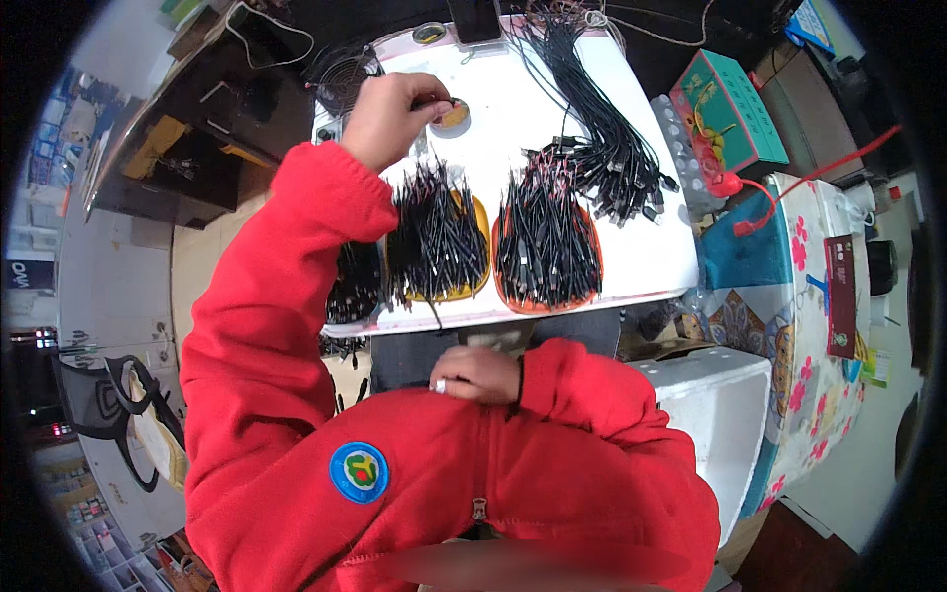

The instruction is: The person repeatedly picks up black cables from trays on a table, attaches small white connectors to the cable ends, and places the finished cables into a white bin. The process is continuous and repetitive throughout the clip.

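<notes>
My left hand [390, 116] reaches over the far left part of the white table and is closed in a pinch. Its fingertips are at a small round dish of yellowish-brown stuff [455, 115]; whatever they grip is too small to make out. Below that forearm stands a yellow tray [482, 219] full of short black cables [436, 242] with thin reddish ends pointing up. An orange tray [598, 259] beside it holds more such cables [547, 242]. My right hand [479, 374] rests curled at my lap, near the table's front edge, with a white bit at a fingertip.
A long bundle of black cables [602, 118] with plugs lies across the table's right side [646, 266]. More black cables [355, 284] sit at the left front corner. A dark fan-like grille [342, 79] stands far left. A white foam box [725, 395] is at my right.
</notes>
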The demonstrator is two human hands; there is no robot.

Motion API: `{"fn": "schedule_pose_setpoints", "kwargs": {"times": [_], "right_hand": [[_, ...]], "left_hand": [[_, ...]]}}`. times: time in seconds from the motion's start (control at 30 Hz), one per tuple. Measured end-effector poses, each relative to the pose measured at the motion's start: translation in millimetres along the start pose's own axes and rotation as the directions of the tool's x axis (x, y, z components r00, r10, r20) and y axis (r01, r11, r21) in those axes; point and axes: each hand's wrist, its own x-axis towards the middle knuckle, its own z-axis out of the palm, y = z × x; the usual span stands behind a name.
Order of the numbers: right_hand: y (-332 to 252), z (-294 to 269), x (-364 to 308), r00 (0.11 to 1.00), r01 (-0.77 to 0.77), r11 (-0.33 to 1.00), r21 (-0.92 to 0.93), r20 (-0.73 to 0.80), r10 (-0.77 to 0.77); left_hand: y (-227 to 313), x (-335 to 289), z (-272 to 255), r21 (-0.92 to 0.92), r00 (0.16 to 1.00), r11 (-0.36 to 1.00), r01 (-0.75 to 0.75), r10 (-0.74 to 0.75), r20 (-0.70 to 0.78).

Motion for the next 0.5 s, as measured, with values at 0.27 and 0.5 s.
{"fn": "schedule_pose_setpoints", "kwargs": {"times": [0.27,0.5], "right_hand": [[38,0,-14,0.997,-0.022,0.999,0.040,-0.077,0.025],[39,-1,-15,0.993,-0.088,0.993,0.074,-0.071,0.093]], "left_hand": [[-78,41,72,0.247,0.994,0.969,-0.003,-0.024,0.105],[-86,46,80,0.303,0.991,0.953,0.021,-0.060,0.121]]}}
